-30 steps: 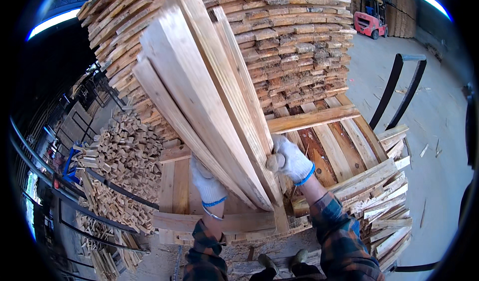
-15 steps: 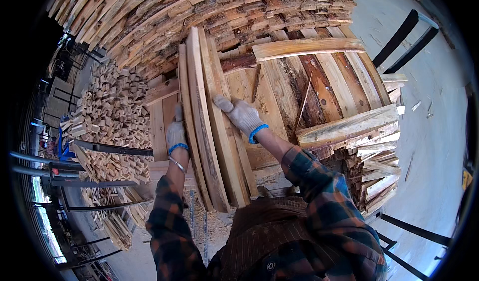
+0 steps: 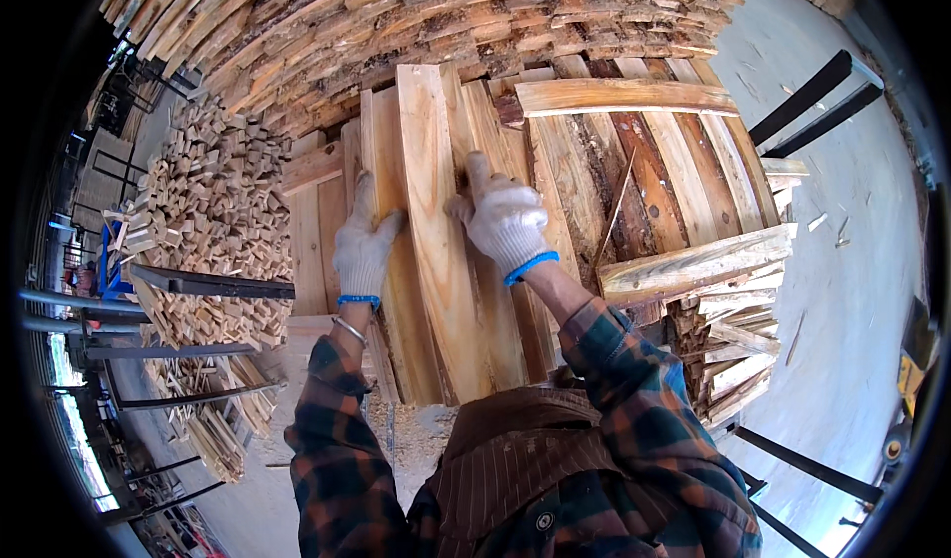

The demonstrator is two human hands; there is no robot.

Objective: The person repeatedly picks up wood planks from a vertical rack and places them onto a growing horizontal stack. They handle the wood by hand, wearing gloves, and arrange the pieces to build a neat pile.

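A pale wooden board (image 3: 436, 211) lies lengthwise on top of other boards in front of me, its near end close to my apron. My left hand (image 3: 363, 251), in a white knit glove with a blue cuff, rests on the boards to its left, thumb and fingers apart. To its right is my right hand (image 3: 507, 223), gloved alike, with the index finger stretched forward and the thumb pointing toward the board. Neither hand is wrapped around a board. More boards (image 3: 396, 291) lie flat beneath and beside the top one.
A crosswise board (image 3: 624, 97) and another crosswise board (image 3: 693, 264) lie over the stack at right. A high wall of stacked planks (image 3: 475, 23) stands beyond. At left is a heap of wood offcuts (image 3: 213, 202); black metal posts (image 3: 807, 102) rise at the right.
The boards that stood on edge between my hands now lie flat and spread out. My left hand has come up onto them, and both hands have loosened.
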